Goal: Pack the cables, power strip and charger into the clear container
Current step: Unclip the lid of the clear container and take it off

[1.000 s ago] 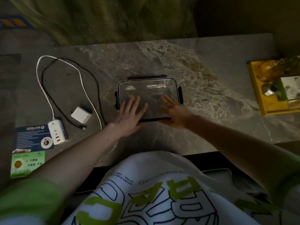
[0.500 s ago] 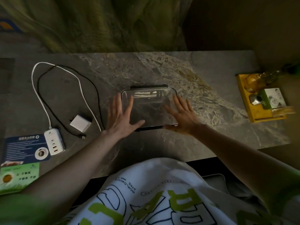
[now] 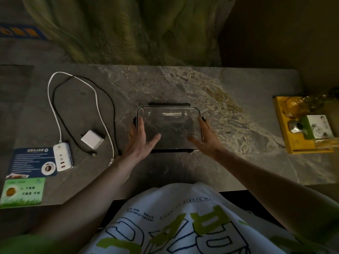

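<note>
The clear container [image 3: 168, 114] with black clips and its lid on stands in the middle of the marble table. My left hand [image 3: 140, 139] lies along its left side, fingers straight, thumb over the lid. At its right side is my right hand [image 3: 205, 137], fingers straight too. A white power strip [image 3: 62, 156] lies at the left, its white cable [image 3: 55, 110] looping toward the back. A black cable [image 3: 110, 99] loops beside it. The white charger [image 3: 92, 139] rests between the loops.
A blue leaflet [image 3: 27, 162] and a green card [image 3: 23, 192] lie at the table's near left corner. At the right stands a yellow tray [image 3: 286, 136] with a glass pot and a small box. A curtain hangs behind the table.
Both hands have slid from the top of the lid outward to the container's left and right sides. The view has shifted a little; nothing else has moved.
</note>
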Demonstrator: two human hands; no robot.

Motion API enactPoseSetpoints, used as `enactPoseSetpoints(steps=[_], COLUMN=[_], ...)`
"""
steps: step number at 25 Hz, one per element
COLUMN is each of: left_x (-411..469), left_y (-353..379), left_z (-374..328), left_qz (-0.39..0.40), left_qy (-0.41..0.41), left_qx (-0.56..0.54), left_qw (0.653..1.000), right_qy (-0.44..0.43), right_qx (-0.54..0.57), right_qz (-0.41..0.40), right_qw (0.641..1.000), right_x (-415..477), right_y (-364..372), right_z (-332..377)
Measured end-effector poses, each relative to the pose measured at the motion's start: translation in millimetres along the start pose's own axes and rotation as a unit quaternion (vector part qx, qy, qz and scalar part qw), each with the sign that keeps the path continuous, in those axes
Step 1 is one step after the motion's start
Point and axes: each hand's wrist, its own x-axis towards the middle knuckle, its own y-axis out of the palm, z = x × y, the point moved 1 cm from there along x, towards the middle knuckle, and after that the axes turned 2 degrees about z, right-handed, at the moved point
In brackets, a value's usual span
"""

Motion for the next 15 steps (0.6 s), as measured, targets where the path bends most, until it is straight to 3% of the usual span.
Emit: enactPoseSetpoints(steps=[9, 15], left_x=[-7.9, -11.7], left_y=[-10.8, -32.5], left_z=[-9.3, -11.4], left_qz=[-0.029, -0.143], left_qy=[0.017, 0.044], left_qx=[-0.056, -0.180], left_qw=[0.998, 0.972], right_qy=[0.014, 0.032], right_qx=[0.266, 0.443], right_qz=[-0.051, -0.131], right_qw=[0.963, 0.886], right_x=[-6.5, -13.1], right_y=[-5.4, -20.8], right_z=[12.2, 37.0])
